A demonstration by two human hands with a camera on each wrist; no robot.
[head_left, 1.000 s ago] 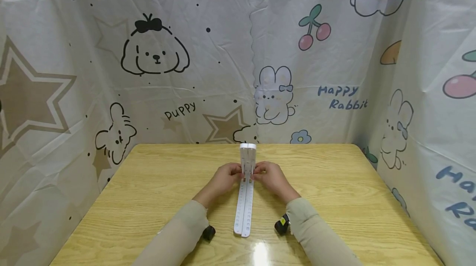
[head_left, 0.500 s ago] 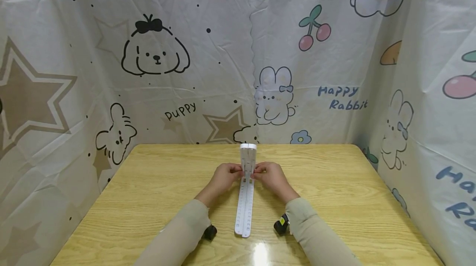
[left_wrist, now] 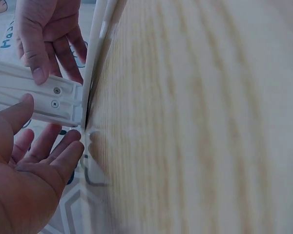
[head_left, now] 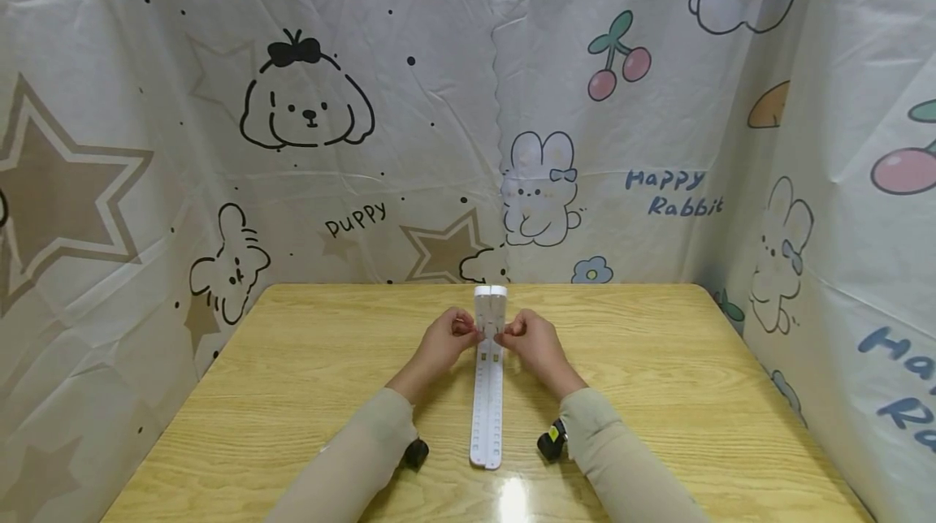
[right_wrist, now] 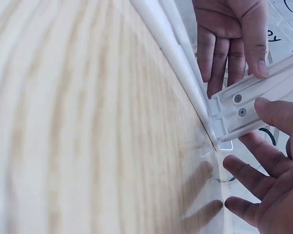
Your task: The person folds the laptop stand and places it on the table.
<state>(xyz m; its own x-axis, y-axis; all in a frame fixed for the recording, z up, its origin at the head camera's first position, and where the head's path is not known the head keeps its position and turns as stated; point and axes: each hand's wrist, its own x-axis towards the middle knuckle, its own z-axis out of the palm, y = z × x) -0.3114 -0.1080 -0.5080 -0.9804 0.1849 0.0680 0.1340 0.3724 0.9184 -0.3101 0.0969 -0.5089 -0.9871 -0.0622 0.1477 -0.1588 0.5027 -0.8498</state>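
A white plastic folding stand (head_left: 486,409) is on the table, its two long slotted strips side by side toward me. At the far end of the strips rises its upright part (head_left: 490,310), which shows two screws in both wrist views. My left hand (head_left: 444,342) pinches the upright's left edge, thumb on the face (left_wrist: 24,105) and fingertips behind. From the right side, my right hand (head_left: 535,342) pinches the opposite edge the same way, with its lower fingers (right_wrist: 254,183) spread apart.
The light wooden table (head_left: 329,328) ends at a printed curtain (head_left: 424,101) behind and at both sides. A black wrist camera (head_left: 417,453) hangs under the left sleeve, and another black camera (head_left: 552,442) under the right one.
The near end of the stand has swung slightly right, so its strips point straighter at me. Both hands have shifted a little higher on the upright, their fingers more bent.
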